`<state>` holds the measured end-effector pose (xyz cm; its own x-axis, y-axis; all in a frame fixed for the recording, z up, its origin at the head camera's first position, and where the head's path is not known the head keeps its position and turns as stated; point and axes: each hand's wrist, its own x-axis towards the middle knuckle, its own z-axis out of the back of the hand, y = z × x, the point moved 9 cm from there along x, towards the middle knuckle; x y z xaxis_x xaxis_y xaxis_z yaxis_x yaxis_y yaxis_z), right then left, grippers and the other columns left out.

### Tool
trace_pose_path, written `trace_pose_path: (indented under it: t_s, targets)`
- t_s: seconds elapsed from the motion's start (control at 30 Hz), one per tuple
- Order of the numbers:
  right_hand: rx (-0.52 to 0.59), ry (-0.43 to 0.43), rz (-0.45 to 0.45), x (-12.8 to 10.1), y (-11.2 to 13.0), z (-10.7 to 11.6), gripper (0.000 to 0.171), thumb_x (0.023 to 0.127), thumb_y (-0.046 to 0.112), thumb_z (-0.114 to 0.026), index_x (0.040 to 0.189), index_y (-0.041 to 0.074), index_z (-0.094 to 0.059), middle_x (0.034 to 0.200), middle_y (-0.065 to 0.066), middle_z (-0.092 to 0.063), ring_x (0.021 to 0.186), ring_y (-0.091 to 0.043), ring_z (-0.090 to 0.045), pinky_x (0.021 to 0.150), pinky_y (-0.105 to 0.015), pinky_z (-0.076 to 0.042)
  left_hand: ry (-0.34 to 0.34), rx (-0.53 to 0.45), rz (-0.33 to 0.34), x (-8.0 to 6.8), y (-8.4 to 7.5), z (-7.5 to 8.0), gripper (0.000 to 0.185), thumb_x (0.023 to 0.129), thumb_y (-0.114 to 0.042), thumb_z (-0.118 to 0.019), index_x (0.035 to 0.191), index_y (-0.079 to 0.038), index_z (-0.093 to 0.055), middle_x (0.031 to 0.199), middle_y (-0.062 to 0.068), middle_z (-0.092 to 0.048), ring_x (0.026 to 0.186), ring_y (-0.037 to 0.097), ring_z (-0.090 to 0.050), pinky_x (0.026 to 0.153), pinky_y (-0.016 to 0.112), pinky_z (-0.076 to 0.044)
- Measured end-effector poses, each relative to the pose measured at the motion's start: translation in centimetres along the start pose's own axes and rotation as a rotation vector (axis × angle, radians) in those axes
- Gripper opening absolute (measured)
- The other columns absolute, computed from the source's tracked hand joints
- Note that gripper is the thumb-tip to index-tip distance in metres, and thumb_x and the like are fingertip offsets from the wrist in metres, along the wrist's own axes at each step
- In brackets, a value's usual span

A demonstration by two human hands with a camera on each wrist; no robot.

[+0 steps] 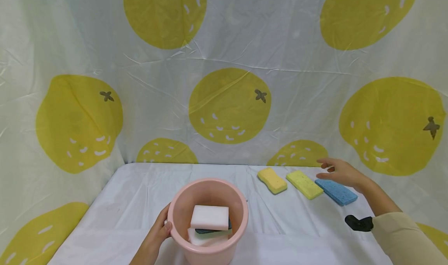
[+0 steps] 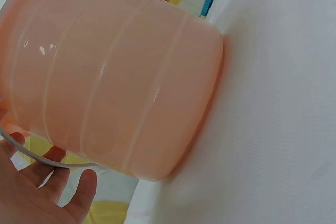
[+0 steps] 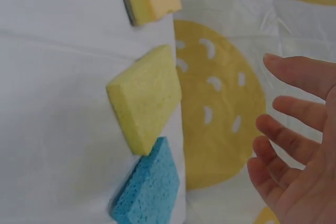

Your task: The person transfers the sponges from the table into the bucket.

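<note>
Your left hand (image 1: 157,234) grips the pink bucket (image 1: 182,206) at its nine-o'clock rim. Your right hand (image 1: 341,172) hovers with fingers spread and holding nothing, over the blue sponge (image 1: 336,192), seemingly without touching it.

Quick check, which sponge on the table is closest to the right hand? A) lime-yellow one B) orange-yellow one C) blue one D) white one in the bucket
C: in the head view the right hand hovers open just above the blue sponge, while the lime-yellow sponge and the orange-yellow sponge lie farther to its left, and the white sponge sits in the pink bucket held by the left hand.
</note>
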<state>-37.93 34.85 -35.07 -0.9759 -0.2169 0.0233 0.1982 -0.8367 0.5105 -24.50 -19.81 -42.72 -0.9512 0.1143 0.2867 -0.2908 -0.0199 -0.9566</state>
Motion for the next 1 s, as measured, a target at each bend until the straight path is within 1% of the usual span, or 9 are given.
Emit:
trace_pose_path:
  t_s: [0.13,0.23,0.33,0.4,0.5,0.67,0.7,0.9,1.0]
  targets:
    - [0.028,0.017,-0.043,-0.2,-1.8,-0.3,0.080,0.096,0.037,-0.074,0.148,-0.014,-0.040,0.134,-0.036,-0.051,0.117,-0.051,-0.051,0.091,-0.060,-0.050,0.012,0.009,0.003,-0.1,-0.3,-0.1,0.057,0.102,-0.021,-0.042,0.156,0.000,-0.040,0.150,0.026,-0.043,0.118,0.010,-0.054,0.084,0.034,-0.052]
    - [0.039,0.017,-0.068,-0.3,-3.0,-0.5,0.082,0.097,0.038,-0.073,0.149,-0.014,-0.038,0.136,-0.037,-0.050,0.119,-0.053,-0.050,0.092,-0.061,-0.049,0.041,0.044,0.017,-0.2,-0.7,-0.2,0.054,0.106,-0.020,-0.040,0.157,-0.003,-0.039,0.155,0.023,-0.039,0.121,0.010,-0.053,0.088,0.034,-0.052]
    - [0.041,0.012,-0.085,-0.4,-4.1,-0.8,0.083,0.097,0.040,-0.073,0.149,-0.013,-0.037,0.136,-0.037,-0.049,0.120,-0.054,-0.049,0.091,-0.062,-0.048,0.075,0.077,0.033,-0.4,-1.0,-0.4,0.051,0.110,-0.018,-0.036,0.160,-0.007,-0.034,0.159,0.020,-0.034,0.126,0.011,-0.051,0.092,0.034,-0.050]
    - [0.046,0.007,-0.095,-0.4,-4.9,-1.0,0.083,0.098,0.041,-0.072,0.150,-0.013,-0.036,0.137,-0.038,-0.049,0.121,-0.054,-0.048,0.091,-0.063,-0.048,0.089,0.088,0.047,-0.4,-1.0,-0.4,0.051,0.111,-0.018,-0.035,0.161,-0.008,-0.032,0.161,0.019,-0.032,0.127,0.011,-0.050,0.093,0.034,-0.050]
    - [0.045,-0.006,-0.113,-0.5,-6.2,-1.4,0.081,0.099,0.040,-0.070,0.149,-0.014,-0.037,0.138,-0.038,-0.048,0.121,-0.055,-0.048,0.091,-0.064,-0.047,0.091,0.090,0.058,-0.3,-1.1,-0.5,0.051,0.112,-0.019,-0.035,0.161,-0.008,-0.032,0.161,0.019,-0.031,0.128,0.011,-0.049,0.094,0.034,-0.050]
    - [0.052,-0.024,-0.185,-1.4,-9.4,-2.7,0.082,0.100,0.043,-0.068,0.149,-0.014,-0.036,0.142,-0.038,-0.044,0.124,-0.056,-0.044,0.092,-0.067,-0.045,0.097,0.086,0.049,-0.4,-1.0,-0.5,0.051,0.112,-0.019,-0.035,0.161,-0.008,-0.032,0.160,0.019,-0.032,0.128,0.012,-0.050,0.094,0.034,-0.049]
    - [0.046,-0.036,-0.193,-1.6,-10.0,-2.8,0.082,0.100,0.043,-0.068,0.149,-0.014,-0.036,0.142,-0.039,-0.043,0.124,-0.057,-0.042,0.092,-0.067,-0.045,0.100,0.085,0.046,-0.4,-1.0,-0.5,0.051,0.112,-0.018,-0.035,0.161,-0.009,-0.032,0.160,0.018,-0.032,0.128,0.013,-0.050,0.094,0.034,-0.049]
    - [-0.050,-0.117,-0.159,-2.1,-12.5,-3.7,0.085,0.095,0.041,-0.074,0.143,-0.019,-0.039,0.139,-0.048,-0.037,0.122,-0.065,-0.038,0.095,-0.074,-0.038,0.088,0.091,0.053,-0.3,-1.0,-0.5,0.051,0.111,-0.019,-0.035,0.161,-0.009,-0.033,0.160,0.018,-0.033,0.126,0.014,-0.051,0.094,0.035,-0.049]
    - [-0.064,-0.130,-0.183,-2.1,-13.5,-4.3,0.089,0.093,0.043,-0.075,0.142,-0.020,-0.037,0.139,-0.050,-0.034,0.124,-0.066,-0.036,0.098,-0.076,-0.034,0.086,0.094,0.052,-0.3,-1.0,-0.5,0.051,0.111,-0.020,-0.035,0.161,-0.009,-0.033,0.161,0.018,-0.032,0.128,0.012,-0.050,0.095,0.035,-0.049]
